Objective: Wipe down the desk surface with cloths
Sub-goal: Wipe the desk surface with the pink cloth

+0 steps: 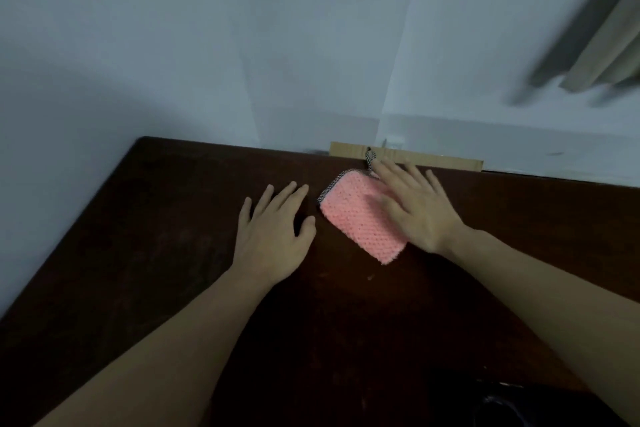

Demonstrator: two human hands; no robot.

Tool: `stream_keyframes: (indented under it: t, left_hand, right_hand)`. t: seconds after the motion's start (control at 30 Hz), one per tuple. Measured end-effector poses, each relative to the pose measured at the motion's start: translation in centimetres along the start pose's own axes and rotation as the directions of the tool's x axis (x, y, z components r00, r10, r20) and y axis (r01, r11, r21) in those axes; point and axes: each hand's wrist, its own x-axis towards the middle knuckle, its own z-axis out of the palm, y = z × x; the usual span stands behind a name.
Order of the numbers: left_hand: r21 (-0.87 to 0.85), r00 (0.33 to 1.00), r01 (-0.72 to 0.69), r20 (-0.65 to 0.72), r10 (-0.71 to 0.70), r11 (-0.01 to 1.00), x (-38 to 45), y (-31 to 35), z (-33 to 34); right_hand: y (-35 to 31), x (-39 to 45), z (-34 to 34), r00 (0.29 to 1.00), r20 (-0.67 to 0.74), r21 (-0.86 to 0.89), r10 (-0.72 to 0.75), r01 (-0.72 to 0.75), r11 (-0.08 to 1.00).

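Surroundings: dark brown desk [145, 253] set into a corner of pale walls; a tan strip of board or card [426, 159] lies along the desk's far edge, just behind the cloth. Blurred grey and beige slats [595, 31] hang at upper right; too smeared to identify. A dark object [512, 402] sits at the near edge, lower right; unclear what it is.
In the way: the tan strip sits just beyond the cloth's far end.
Count: one cloth, two hands, one desk.
Cloth: pink textured cloth [356, 215], folded into a rectangle with dark checked trim and a small loop [370, 157] at its far corner; lies flat on the desk near the far edge, angled.
Right hand [415, 208]: palm down, fingers straight and spread, pressing on the cloth's right side; motion-blurred.
Left hand [273, 229]: flat on bare desk just left of the cloth, fingers extended and apart, holding nothing, not touching the cloth.
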Motion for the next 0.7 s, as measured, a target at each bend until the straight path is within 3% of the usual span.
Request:
stream_keyframes:
  t: [0.1,0.2,0.4,0.57,0.7]
  left_hand:
    - [0.031,0.994,-0.11,-0.015,0.111,0.993,0.5,2.9,-0.1]
    - [0.018,0.989,-0.146,0.036,0.145,0.989,1.5,6.8,1.3]
    - [0.025,0.995,0.047,0.09,-0.049,0.999,4.0,12.4,5.0]
    - [0.164,0.998,0.04,0.047,-0.049,0.986,5.7,11.5,5.4]
    - [0.249,0.995,-0.058,0.089,0.037,0.967,5.4,8.8,4.6]
  right_hand:
    - [2.9,-0.8,-0.2,0.994,-0.031,0.045,0.104,-0.102,0.994]
    - [3.8,-1.4,0.3,0.993,-0.075,0.095,0.096,-0.089,0.991]
    - [3.8,-1.3,0.6,0.986,-0.131,0.132,0.104,-0.087,0.987]
    - [4.1,-1.4,0.8,0.987,-0.132,0.153,0.094,-0.073,0.986]
    - [4.1,-1.3,0.9,0.991,-0.118,0.101,0.07,-0.058,0.993]
